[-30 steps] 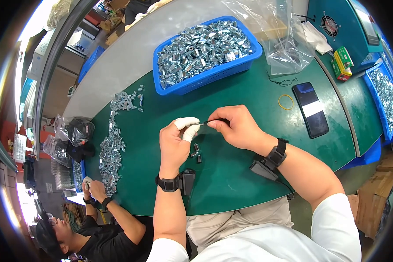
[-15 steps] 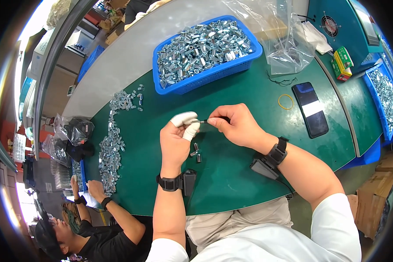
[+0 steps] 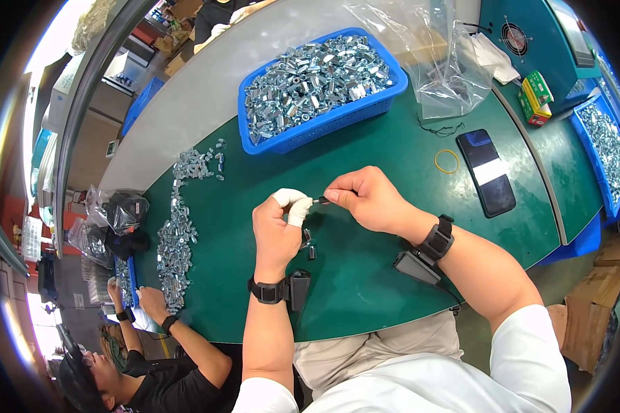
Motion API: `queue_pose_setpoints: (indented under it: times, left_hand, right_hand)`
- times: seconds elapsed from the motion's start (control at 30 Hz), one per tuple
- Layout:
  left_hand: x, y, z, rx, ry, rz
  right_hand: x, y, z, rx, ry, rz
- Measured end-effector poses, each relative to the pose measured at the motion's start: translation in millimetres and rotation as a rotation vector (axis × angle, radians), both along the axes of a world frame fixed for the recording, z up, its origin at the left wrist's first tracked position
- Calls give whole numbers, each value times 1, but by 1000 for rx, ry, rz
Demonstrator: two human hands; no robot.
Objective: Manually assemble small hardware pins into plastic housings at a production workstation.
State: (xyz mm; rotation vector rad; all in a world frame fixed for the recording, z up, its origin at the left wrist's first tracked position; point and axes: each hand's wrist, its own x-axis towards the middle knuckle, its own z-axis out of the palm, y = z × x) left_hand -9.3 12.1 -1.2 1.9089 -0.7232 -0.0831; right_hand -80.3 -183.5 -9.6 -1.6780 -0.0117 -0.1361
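Observation:
My left hand, white covers on its thumb and forefinger, is closed in a pinch. The small metal hex piece in it is almost hidden by the covered fingertips. Between thumb and forefinger, my right hand grips a thin black rod-like tool, whose tip meets the left fingertips. Whether the tip is inside the metal piece, I cannot tell. Just below the left fingers lie a few loose hex pieces on the green table. Beyond both hands stands a blue basket heaped with shiny hex pieces.
A long pile of hex pieces runs down the left. A phone, yellow rubber band and clear plastic bag lie to the right. Another blue basket stands far right. A co-worker in black works at lower left.
The metal piece showed between the left fingertips earlier; now the covered fingers hide most of it. Both hands have shifted slightly, still close together. The view has moved a little.

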Motion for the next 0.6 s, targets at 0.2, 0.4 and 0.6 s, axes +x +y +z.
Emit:
queue_pose_setpoints:
  times: [0.2,0.4,0.6]
  left_hand:
    - [-3,-8,2,-114,20,37]
    - [-2,-4,8,178,-188,-2]
    - [6,-3,7,103,10,23]
  right_hand:
    - [3,-3,-2,84,78,13]
    - [2,-1,-5,63,81,27]
    - [4,1,-8,52,-16,-40]
